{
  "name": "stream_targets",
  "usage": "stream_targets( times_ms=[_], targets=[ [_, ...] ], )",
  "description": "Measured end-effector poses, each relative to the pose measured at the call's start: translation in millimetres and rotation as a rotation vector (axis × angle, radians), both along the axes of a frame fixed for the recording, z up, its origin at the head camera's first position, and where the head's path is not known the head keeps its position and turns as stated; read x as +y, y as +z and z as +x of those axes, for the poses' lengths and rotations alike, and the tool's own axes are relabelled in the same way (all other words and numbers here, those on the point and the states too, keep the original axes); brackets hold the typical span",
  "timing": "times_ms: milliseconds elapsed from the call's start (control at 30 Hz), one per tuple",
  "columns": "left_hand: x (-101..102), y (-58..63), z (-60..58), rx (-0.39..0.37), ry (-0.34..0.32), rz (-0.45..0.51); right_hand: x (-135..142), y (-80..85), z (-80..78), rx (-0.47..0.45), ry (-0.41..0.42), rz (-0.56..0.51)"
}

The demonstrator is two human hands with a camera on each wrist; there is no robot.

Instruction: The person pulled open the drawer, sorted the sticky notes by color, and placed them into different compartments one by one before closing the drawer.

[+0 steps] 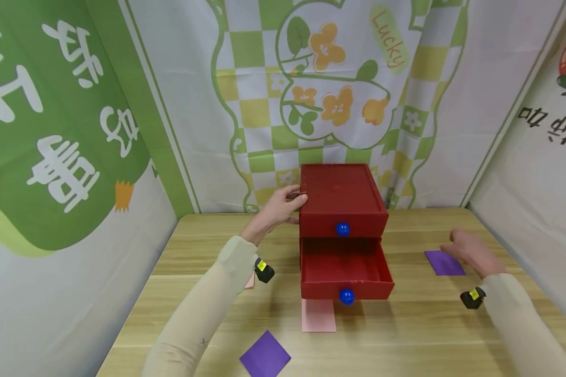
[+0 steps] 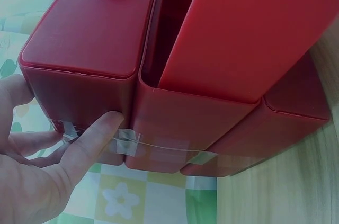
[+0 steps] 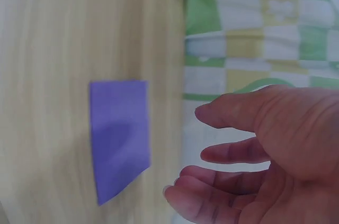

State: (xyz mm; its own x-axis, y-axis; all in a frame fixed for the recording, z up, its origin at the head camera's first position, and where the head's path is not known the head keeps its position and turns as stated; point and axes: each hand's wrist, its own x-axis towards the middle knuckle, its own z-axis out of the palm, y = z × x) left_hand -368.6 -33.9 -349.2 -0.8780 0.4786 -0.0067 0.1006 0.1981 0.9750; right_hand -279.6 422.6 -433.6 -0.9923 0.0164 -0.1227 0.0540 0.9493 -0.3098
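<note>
A red two-drawer box (image 1: pixel 342 201) stands at the back middle of the wooden table (image 1: pixel 405 335). Its lower drawer (image 1: pixel 345 271) is pulled out and looks empty; each drawer has a blue knob (image 1: pixel 342 229). My left hand (image 1: pixel 280 206) rests on the box's (image 2: pixel 159 91) upper left side, thumb (image 2: pixel 92 139) and fingers pressed against its wall. My right hand (image 1: pixel 469 251) hovers open just above a purple paper square (image 1: pixel 445 263), fingers (image 3: pixel 233 152) relaxed and holding nothing beside the purple square (image 3: pixel 119 136).
A pink paper (image 1: pixel 318 315) lies under the open drawer's front. Another purple square (image 1: pixel 265 357) lies near the front edge, and a bit of pink paper (image 1: pixel 250 281) shows beside my left forearm. Printed cloth walls close in the table on three sides.
</note>
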Motion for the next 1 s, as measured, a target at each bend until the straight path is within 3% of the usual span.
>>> stream_targets(
  times_ms=[300,500,667,900,1000],
  targets=[
    [-2.3,16.5,12.4,-0.023,-0.031,-0.016,14.3,-16.7,-9.5,-0.091,-0.064,-0.056],
    [-1.0,7.2,3.3,-0.040,-0.026,0.014,20.4,-27.7,-14.0,-0.127,-0.073,-0.052],
    [0.8,1.0,-1.7,-0.005,0.000,0.010,23.6,-33.7,-14.7,-0.109,-0.066,-0.041],
    [-0.1,1.7,-0.7,-0.007,-0.013,0.003,23.3,-34.3,-13.1,-0.115,-0.061,-0.047],
    [-1.4,7.2,4.2,-0.022,-0.032,-0.004,22.9,-33.8,-12.8,-0.126,-0.061,-0.053]
  ],
)
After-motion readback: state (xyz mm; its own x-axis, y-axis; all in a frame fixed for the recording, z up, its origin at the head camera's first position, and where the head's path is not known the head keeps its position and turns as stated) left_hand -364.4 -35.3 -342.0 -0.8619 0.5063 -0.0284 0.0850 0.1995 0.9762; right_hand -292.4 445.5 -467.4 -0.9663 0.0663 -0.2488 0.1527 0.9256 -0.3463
